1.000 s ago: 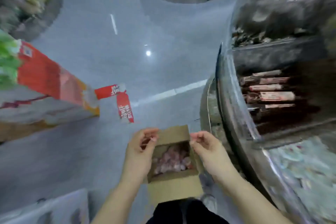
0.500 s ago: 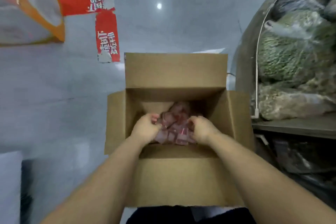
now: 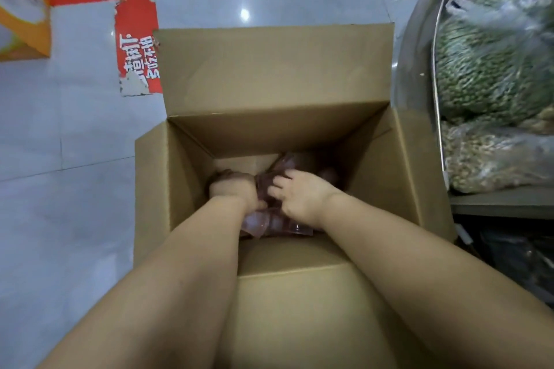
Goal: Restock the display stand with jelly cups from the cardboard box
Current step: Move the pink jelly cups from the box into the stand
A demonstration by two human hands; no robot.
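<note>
Two hands, both down inside one cardboard box [image 3: 269, 75], which sits on the floor [image 3: 66, 189] with four flaps open. Left hand [image 3: 233, 189] and right hand [image 3: 302, 198] are close together, almost touching, at the bottom of the box. Left hand is knuckles-up with fingers curled down into the jelly cups [image 3: 269, 225]; right hand has fingers curled over the top of the same pile. Both grip cups, though I cannot tell how many each holds. Cup count is unreadable: a small heap, mostly hidden under the hands. The cups look like clear plastic with a pink to dark-red tint, and a few rims show just below the hands toward the near wall; more sit past the fingertips in shadow. Right of the right arm, one display stand [image 3: 419, 48] with a curved metal rim holds two visible clear bags of goods [image 3: 491, 69], one greenish above, one tan below. Beyond the left hand, past the far flap: two red floor stickers [image 3: 135, 39] in an L, worn, with white characters, and one orange-edged carton [image 3: 27, 24] at the corner.
</note>
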